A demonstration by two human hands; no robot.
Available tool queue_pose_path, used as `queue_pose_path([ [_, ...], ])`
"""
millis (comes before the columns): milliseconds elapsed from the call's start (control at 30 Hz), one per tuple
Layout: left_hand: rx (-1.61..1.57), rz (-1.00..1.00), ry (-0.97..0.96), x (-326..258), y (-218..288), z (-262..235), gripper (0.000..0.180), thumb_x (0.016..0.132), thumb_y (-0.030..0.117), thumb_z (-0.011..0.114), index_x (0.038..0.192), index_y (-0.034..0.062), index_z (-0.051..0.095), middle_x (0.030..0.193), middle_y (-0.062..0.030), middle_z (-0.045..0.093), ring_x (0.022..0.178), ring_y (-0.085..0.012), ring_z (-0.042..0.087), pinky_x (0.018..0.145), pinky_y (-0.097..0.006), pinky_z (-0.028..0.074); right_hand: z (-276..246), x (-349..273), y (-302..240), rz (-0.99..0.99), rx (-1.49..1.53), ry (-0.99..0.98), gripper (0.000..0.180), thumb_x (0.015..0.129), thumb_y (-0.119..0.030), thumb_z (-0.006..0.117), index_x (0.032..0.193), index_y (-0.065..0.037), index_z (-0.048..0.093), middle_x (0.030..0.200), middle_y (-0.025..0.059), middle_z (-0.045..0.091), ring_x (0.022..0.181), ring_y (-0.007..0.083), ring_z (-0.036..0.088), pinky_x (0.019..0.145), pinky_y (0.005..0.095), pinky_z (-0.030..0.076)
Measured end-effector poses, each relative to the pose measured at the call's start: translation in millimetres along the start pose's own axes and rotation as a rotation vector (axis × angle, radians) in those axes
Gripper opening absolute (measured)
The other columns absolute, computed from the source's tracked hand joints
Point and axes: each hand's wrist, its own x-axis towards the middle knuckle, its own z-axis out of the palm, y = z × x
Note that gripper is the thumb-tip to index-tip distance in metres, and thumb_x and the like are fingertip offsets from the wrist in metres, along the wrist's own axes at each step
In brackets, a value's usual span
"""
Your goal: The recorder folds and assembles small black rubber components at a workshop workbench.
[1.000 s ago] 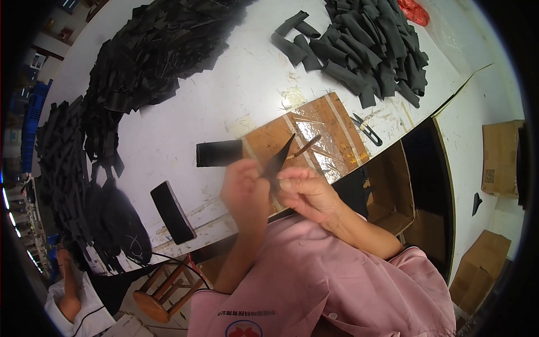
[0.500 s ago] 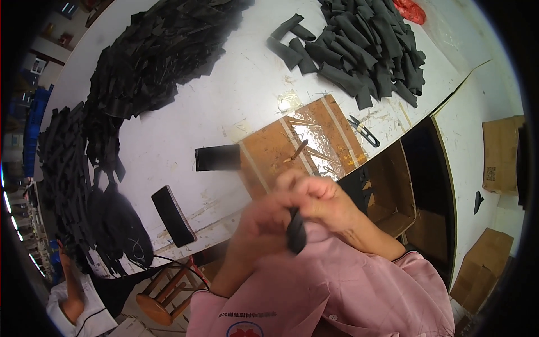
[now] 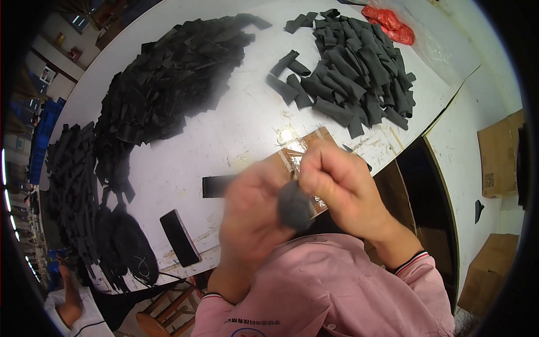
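- Both hands raised close under the camera, above the near table edge. Right hand (image 3: 337, 188) curled in a fist, fingers pinched on the top of a dark grey piece (image 3: 293, 206) that hangs between the two hands.
- Left hand (image 3: 252, 216) is motion-blurred; it sits against the same piece from the left, but I cannot tell whether its fingers are clamped on it or only steadying it.
- Judgement on the work in hand — the piece looks rolled or folded tight. Doing it well likely means keeping the pinch at the top firm, working with fingertips rather than the palm, and holding the edges lined up so the roll does not spring open.
- The piece reads as soft, matte, felt-like or foam-like; rounded at the lower end, no sheen.
- Far right of the white table (image 3: 247, 118): heap of rolled grey pieces (image 3: 353, 67), short tubes, much the same stuff as the one in hand.
- Far left: big pile of flat black strips (image 3: 168, 78) — limp, overlapping, ragged outline. More strips (image 3: 73, 191) trail down the left edge.
- Directly below the hands: a brown board (image 3: 306, 146) with glossy tape on it, mostly hidden.
- One flat black strip (image 3: 216, 185) lies just left of the board; a dark phone (image 3: 179, 237) near the front edge.
- Red plastic bag (image 3: 390, 23) at the far corner. Cardboard boxes (image 3: 497, 151) on the floor to the right.
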Motion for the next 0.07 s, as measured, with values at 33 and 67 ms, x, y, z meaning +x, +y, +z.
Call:
queue_pose_path([
  [33,-0.279,-0.123,-0.143,-0.7,5.4,7.7,0.026,0.074,-0.007,0.046,0.098,-0.0024,0.038,0.072,-0.0175,0.053,0.038,-0.0079,0.039,0.033,-0.014,0.033,-3.9,5.6,-4.2,0.193,0.273,-0.106,0.017,0.082,-0.019,0.055,0.078,-0.003,0.053,0.076,0.0065,0.051,0.063,0.0187,0.047,0.058,0.0282,0.039],
  [67,-0.432,-0.167,-0.223,2.7,5.3,1.3,0.036,0.076,-0.004,0.046,0.110,-0.0022,0.034,0.079,-0.0234,0.050,0.035,-0.0098,0.038,0.030,-0.013,0.031,-7.1,10.1,-7.6,0.391,0.542,-0.211,0.020,0.084,-0.024,0.054,0.080,-0.004,0.055,0.079,0.0041,0.053,0.063,0.0182,0.046,0.060,0.0287,0.040],
])
